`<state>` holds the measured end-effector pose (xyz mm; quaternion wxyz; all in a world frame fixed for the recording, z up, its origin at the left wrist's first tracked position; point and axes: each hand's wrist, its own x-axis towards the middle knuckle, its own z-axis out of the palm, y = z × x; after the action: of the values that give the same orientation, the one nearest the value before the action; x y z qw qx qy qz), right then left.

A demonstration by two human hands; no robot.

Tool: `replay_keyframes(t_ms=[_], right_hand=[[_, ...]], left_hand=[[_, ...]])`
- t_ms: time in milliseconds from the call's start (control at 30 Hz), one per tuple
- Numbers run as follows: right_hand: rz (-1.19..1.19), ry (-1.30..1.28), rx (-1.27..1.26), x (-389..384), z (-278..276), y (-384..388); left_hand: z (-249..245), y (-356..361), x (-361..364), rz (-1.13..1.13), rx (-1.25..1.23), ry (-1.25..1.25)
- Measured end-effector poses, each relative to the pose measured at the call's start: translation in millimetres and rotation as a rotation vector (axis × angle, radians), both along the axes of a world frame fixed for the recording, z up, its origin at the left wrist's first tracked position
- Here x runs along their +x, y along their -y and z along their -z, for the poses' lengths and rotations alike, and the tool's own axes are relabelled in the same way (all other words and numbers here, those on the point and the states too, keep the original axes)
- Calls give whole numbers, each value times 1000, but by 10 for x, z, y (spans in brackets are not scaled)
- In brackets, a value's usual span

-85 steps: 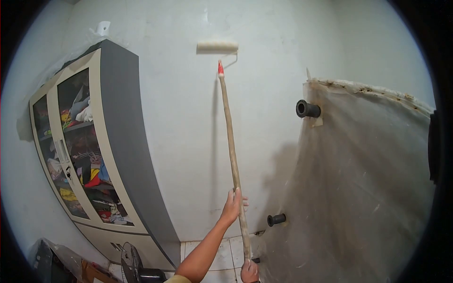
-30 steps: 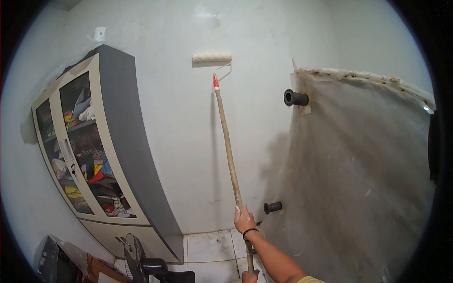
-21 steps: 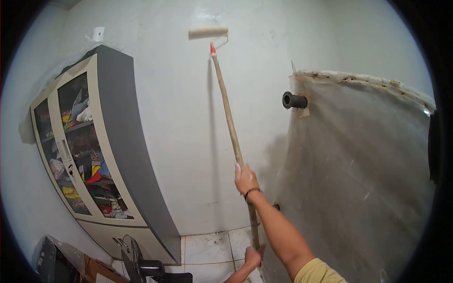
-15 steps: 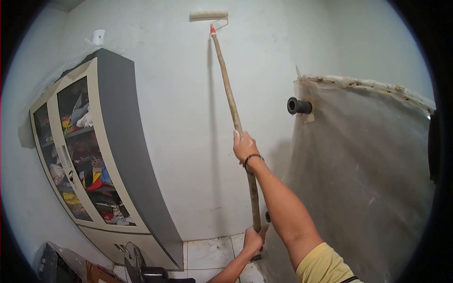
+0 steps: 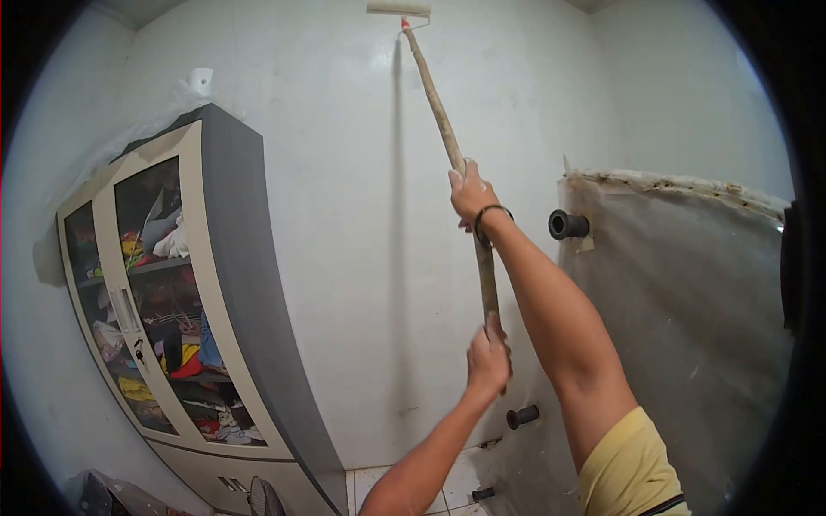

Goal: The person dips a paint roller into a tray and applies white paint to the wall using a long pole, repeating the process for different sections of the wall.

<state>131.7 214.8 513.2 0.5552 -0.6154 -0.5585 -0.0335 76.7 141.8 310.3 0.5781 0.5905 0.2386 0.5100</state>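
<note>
A paint roller (image 5: 398, 9) on a long wooden pole (image 5: 443, 129) presses against the white wall (image 5: 361, 215) near the ceiling. My right hand (image 5: 471, 194), with a dark band on the wrist, grips the pole at its middle. My left hand (image 5: 488, 358) is closed around the pole's lower end. Both arms reach upward in front of me.
A grey and cream cabinet (image 5: 219, 284) with glass doors, full of clothes, stands against the wall at left. A plastic sheet (image 5: 688, 327) covers something at right, beside two black pipe stubs (image 5: 568, 225) (image 5: 523, 417). A fan (image 5: 267, 499) and floor tiles (image 5: 452, 482) show below.
The roller has travelled up the wall from mid height to the ceiling line. Both hands rose with the pole, and my view tilted upward.
</note>
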Motion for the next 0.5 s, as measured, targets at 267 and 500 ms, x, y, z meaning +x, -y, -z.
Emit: replay_keyframes(t_ms=[267,500], right_hand=[[-94,29,178,99,109,310],[6,207,338,402,-746,-97]], left_hand=[[-999,-541,339,-109,209,-25],[-1938,-669,331,202,143,35]])
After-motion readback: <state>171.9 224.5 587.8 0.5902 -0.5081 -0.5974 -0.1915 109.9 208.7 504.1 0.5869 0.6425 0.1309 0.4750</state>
